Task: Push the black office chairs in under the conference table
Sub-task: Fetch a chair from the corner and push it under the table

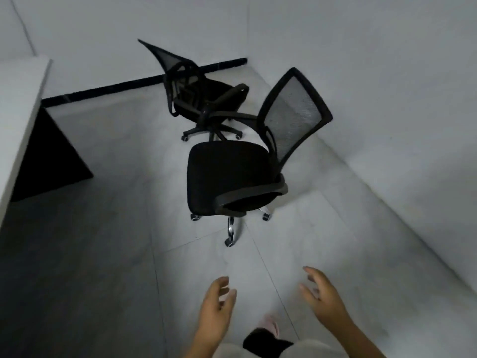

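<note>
The left hand (215,304) and right hand (324,297) reach forward low in view, fingers loosely spread, holding nothing and apart from each other. Ahead, clear of both hands, stands a black swivel office chair with a mesh back and chrome wheeled base (232,174). Just behind it sits a second black mesh chair on black casters (204,99). The white counter (18,112) lies left, well apart from both chairs, on a grey tiled floor (103,241) bounded by pale walls.

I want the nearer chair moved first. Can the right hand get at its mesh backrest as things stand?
Probably yes: the open right hand has only bare grey tiled floor between it and the nearer black chair's mesh backrest, though it is not touching yet.
</note>
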`<state>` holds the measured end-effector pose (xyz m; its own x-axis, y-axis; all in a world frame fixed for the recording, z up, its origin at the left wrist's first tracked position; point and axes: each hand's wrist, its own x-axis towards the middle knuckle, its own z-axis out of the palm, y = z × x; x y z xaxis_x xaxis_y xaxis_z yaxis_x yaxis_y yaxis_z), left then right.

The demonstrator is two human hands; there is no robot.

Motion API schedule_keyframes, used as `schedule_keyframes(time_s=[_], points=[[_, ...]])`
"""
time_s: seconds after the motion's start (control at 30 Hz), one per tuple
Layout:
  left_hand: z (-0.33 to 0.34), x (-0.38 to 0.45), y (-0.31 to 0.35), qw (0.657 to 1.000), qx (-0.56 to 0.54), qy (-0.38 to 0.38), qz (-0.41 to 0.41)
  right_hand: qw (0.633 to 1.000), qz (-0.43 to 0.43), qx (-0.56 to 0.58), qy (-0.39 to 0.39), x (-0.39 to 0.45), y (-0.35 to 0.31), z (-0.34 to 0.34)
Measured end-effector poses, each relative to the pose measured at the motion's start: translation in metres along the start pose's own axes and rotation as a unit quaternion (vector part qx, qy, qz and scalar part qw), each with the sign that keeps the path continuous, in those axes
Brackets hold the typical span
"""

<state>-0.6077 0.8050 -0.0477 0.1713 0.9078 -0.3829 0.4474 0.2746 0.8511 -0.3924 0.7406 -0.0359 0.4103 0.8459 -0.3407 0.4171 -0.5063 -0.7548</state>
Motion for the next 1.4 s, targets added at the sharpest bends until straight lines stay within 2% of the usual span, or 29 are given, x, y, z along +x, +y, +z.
schedule_keyframes(time_s=[0.17, 0.4, 0.67, 0.77, 0.87, 0.93, 1.0, 1.2, 1.3, 1.4], points=[[0.045, 0.069, 0.061, 0.997, -0.001, -0.047, 0.058, 0.991, 0.06, 0.089, 0.081, 0.047, 0.019, -0.064], [0.121, 0.187, 0.117, 0.989, 0.035, -0.14, 0.022, 0.945, 0.204, 0.177, 0.182, 0.098, 0.071, -0.122], [0.267, 0.311, 0.263, 0.945, 0.059, -0.285, 0.151, 0.92, 0.172, 0.18, 0.302, 0.23, 0.062, -0.244], [0.327, 0.342, 0.291, 0.94, 0.063, -0.292, 0.163, 0.897, 0.212, 0.203, 0.33, 0.254, 0.08, -0.273], [0.379, 0.364, 0.305, 0.943, 0.061, -0.298, 0.134, 0.875, 0.273, 0.235, 0.323, 0.28, 0.106, -0.302], [0.411, 0.382, 0.316, 0.952, 0.06, -0.28, 0.109, 0.878, 0.296, 0.234, 0.294, 0.306, 0.123, -0.333], [0.444, 0.402, 0.334, 0.964, 0.057, -0.241, 0.097, 0.898, 0.286, 0.208, 0.261, 0.341, 0.141, -0.378], [0.507, 0.443, 0.408, 0.995, -0.031, -0.079, 0.054, 0.976, 0.119, 0.069, 0.168, 0.483, 0.15, -0.531], [0.512, 0.452, 0.429, 0.997, -0.067, -0.009, 0.028, 0.991, 0.053, 0.03, 0.116, 0.557, 0.134, -0.568], [0.508, 0.463, 0.427, 0.994, -0.086, 0.065, -0.017, 0.998, 0.02, 0.024, 0.048, 0.62, 0.117, -0.57]])
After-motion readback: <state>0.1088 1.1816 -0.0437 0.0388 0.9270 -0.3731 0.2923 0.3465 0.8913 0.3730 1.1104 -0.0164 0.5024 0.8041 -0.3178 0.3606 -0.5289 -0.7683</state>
